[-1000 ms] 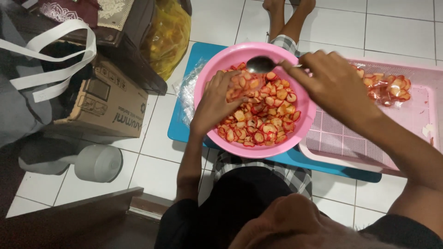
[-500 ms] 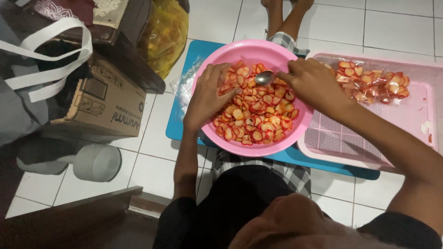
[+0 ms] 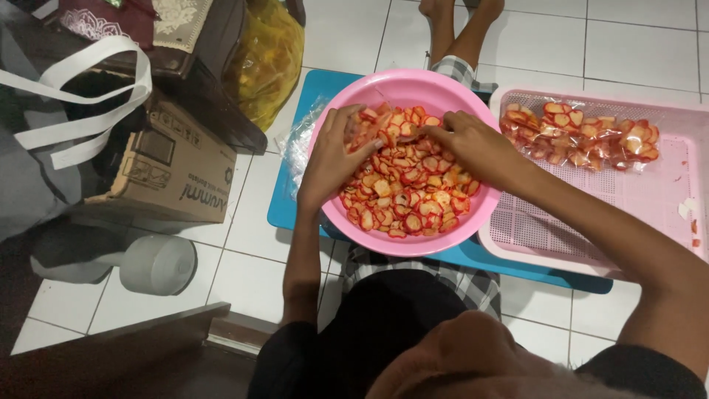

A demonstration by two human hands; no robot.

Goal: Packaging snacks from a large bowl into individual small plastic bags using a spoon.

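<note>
A pink bowl (image 3: 413, 83) on a blue mat (image 3: 292, 203) holds several red-and-white chips (image 3: 410, 196). My left hand (image 3: 329, 162) rests over the bowl's left rim, fingers closed on what looks like a small clear bag of chips (image 3: 365, 122). My right hand (image 3: 469, 144) reaches in from the right, fingers pinched together just beside the left hand's fingertips. The spoon it held is hidden under the fingers.
A pink slotted tray (image 3: 591, 222) to the right carries clear bags of chips (image 3: 583, 137). Loose clear plastic (image 3: 299, 144) lies left of the bowl. A cardboard box (image 3: 177, 170), a yellow bag (image 3: 266, 63) and a white round container (image 3: 159, 264) stand at left. My legs (image 3: 458, 29) stretch ahead.
My right hand has brought the spoon from the bowl's far rim down toward my left hand's fingers. The left hand stayed at the bowl's left side.
</note>
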